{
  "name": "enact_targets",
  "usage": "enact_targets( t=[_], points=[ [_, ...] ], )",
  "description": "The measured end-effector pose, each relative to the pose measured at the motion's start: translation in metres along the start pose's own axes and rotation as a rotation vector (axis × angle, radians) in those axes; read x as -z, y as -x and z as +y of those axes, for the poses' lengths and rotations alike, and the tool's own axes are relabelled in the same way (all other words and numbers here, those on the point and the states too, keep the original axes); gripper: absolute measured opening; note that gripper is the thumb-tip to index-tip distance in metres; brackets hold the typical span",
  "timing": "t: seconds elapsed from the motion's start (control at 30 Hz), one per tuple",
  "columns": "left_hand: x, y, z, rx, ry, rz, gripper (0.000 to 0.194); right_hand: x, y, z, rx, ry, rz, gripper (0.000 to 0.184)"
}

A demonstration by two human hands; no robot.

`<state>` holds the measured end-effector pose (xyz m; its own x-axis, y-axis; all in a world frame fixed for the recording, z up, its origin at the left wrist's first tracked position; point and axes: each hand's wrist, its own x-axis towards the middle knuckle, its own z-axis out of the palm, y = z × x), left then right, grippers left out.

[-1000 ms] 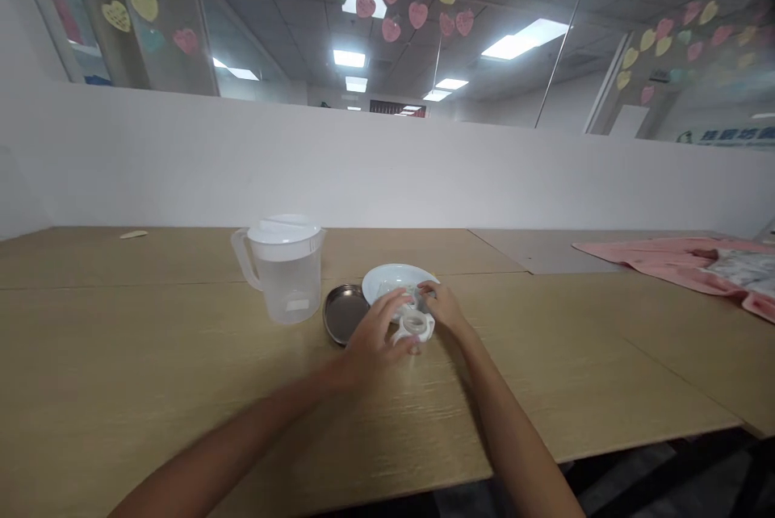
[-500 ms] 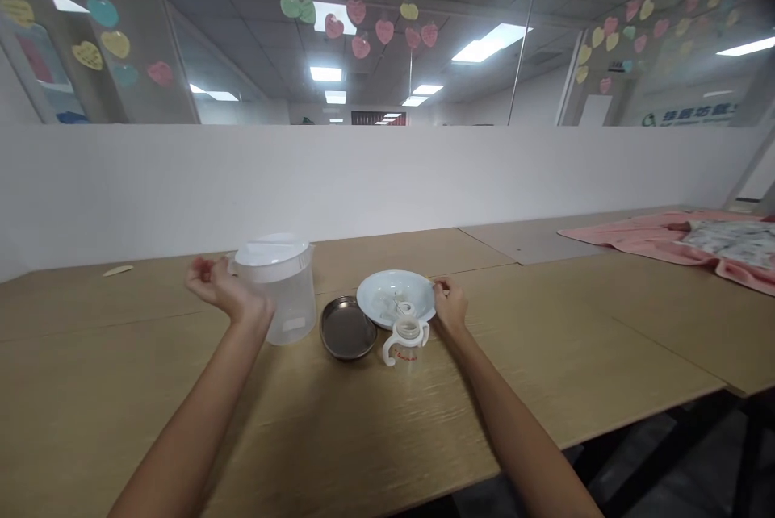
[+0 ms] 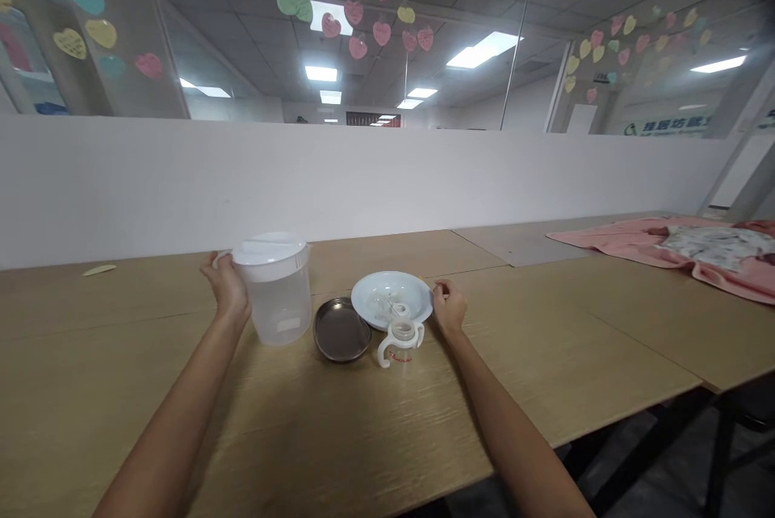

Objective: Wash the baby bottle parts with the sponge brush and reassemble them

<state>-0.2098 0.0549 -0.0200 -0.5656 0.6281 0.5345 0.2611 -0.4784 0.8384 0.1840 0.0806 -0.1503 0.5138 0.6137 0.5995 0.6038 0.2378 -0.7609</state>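
My left hand is closed round the handle side of a translucent plastic pitcher with a white lid. The pitcher stands upright on the table. Beside the right rim of a pale blue bowl, my right hand rests with its fingers curled; no object shows in it. Clear bottle parts and a small white piece lie in the bowl. In front of it stands an open baby bottle with white handles and red print. An oval dark metal tray sits between pitcher and bowl.
The wooden table runs up to a white wall below glass with heart-shaped notes. A flat pale wooden piece lies at the far left. A pink blanket with patterned cloth on it lies far right. The table's front edge is at lower right.
My left hand has turned and closed on the pitcher's handle side, from being raised with bent fingers before it. My right hand stays by the bowl. The view has shifted slightly.
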Motion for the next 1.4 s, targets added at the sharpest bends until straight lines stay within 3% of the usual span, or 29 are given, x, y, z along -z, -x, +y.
enact_targets(
  t=[0.07,0.2,0.33,0.4,0.5,0.67,0.8,1.23,1.4],
  points=[
    [0.0,0.0,0.003,0.096,0.067,0.061,0.043,0.0,0.0,0.0,-0.004,0.002,-0.001,0.037],
    [-0.003,0.004,0.013,0.148,0.122,-0.025,0.046,0.001,0.0,0.0,0.013,0.002,-0.01,0.036],
    [-0.006,0.013,0.024,0.126,0.009,-0.163,0.082,0.001,-0.001,0.0,0.019,0.02,-0.02,0.037],
    [-0.008,0.02,0.031,0.072,-0.106,-0.236,0.097,0.001,-0.001,0.0,0.026,0.03,-0.029,0.037],
    [-0.013,0.033,0.044,-0.063,-0.27,-0.309,0.105,0.002,-0.002,-0.001,0.032,0.047,-0.035,0.036],
    [-0.028,0.062,0.059,-0.373,-0.531,-0.539,0.108,0.003,-0.002,-0.003,0.028,0.076,-0.054,0.035],
    [-0.038,0.079,0.061,-0.512,-0.584,-0.717,0.104,0.004,-0.003,-0.004,0.03,0.085,-0.064,0.035],
    [-0.04,0.073,0.05,-0.672,-0.78,-0.697,0.103,0.006,-0.003,-0.007,0.02,0.112,-0.074,0.034],
    [-0.034,0.07,0.061,-0.62,-0.744,-0.631,0.104,0.005,-0.002,-0.006,0.015,0.126,-0.08,0.033]
  ],
)
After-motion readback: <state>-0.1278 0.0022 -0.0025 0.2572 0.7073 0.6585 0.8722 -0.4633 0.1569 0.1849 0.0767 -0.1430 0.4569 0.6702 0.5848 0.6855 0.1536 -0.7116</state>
